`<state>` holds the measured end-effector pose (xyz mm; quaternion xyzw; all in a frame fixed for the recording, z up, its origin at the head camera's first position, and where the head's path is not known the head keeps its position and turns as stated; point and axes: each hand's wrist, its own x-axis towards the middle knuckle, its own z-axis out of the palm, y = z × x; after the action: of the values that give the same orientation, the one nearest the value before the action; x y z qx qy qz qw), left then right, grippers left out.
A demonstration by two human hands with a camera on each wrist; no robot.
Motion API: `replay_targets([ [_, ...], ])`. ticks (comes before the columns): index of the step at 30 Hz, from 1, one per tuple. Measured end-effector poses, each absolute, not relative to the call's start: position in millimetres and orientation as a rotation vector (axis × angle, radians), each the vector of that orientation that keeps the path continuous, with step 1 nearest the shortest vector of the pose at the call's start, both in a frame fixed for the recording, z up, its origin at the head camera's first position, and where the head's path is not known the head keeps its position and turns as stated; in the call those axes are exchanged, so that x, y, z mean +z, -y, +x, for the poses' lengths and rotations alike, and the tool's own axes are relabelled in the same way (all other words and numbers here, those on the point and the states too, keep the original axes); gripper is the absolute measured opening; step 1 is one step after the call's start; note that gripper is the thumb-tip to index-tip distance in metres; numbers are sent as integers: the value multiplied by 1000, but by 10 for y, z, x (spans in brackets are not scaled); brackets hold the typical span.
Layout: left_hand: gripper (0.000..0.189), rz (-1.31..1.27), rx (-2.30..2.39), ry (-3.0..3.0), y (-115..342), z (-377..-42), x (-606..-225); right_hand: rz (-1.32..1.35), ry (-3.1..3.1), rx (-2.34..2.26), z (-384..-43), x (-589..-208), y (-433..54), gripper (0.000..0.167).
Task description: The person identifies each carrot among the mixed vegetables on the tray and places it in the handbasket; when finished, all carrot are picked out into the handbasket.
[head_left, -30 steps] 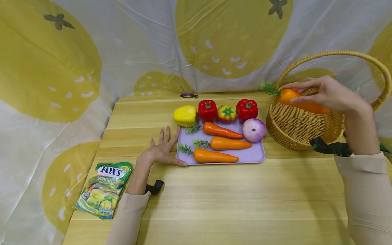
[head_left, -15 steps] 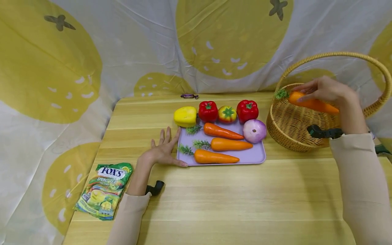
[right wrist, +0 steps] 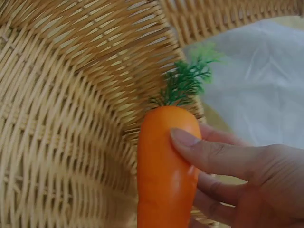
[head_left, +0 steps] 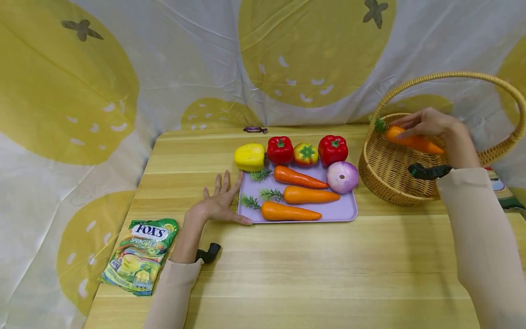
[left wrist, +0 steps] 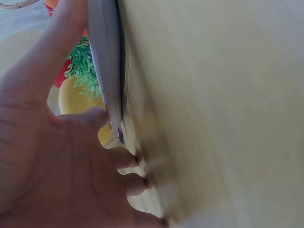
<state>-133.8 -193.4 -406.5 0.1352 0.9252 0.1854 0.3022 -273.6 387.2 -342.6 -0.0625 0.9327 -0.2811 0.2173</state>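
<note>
Green bag (head_left: 139,257) lies left of the tray (head_left: 339,211); the left hand (head_left: 218,204), fingers spread, only touches the tray's left edge. Three carrots (head_left: 311,194) lie on the tray. Right of it, the right hand (head_left: 432,124) pinches another carrot (head_left: 416,142) between its fingers at the basket's (head_left: 379,186) opening.

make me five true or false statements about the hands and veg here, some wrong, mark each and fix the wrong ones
1. The right hand pinches a carrot. True.
2. The left hand grips the onion. False: the left hand is spread at the edge of the tray, and the onion sits at the tray's other side.
3. Three carrots lie on the tray. True.
4. The yellow pepper is at the right end of the back row. False: the yellow pepper is at its left end.
5. The basket has an arched handle. True.
</note>
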Motion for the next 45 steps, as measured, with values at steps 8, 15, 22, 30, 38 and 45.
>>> replay_targets([
  [8, 141, 362, 530, -2445, 1951, -1319, -4053, -108, -2590, -827, -2788, -3626, -3890, 43],
  [15, 145, 359, 538, -2485, 2011, -1346, -4220, 2, -2492, -1029, -2755, -3755, -3917, 38],
  [22, 142, 369, 554, -2464, 1994, -1332, -4144, 60, -2455, -1117, -2722, -3817, -3949, 40],
  [30, 138, 375, 490, -2467, 1962, -1321, -4040, 43, -2458, -1091, -2731, -3833, -3970, 44],
  [38, 137, 376, 483, -2471, 1966, -1329, -4046, 29, -2452, -1123, -2740, -3827, -3955, 40],
  [45, 143, 370, 546, -2455, 1991, -1344, -4095, 52, -2444, -1147, -2746, -3853, -3968, 40],
])
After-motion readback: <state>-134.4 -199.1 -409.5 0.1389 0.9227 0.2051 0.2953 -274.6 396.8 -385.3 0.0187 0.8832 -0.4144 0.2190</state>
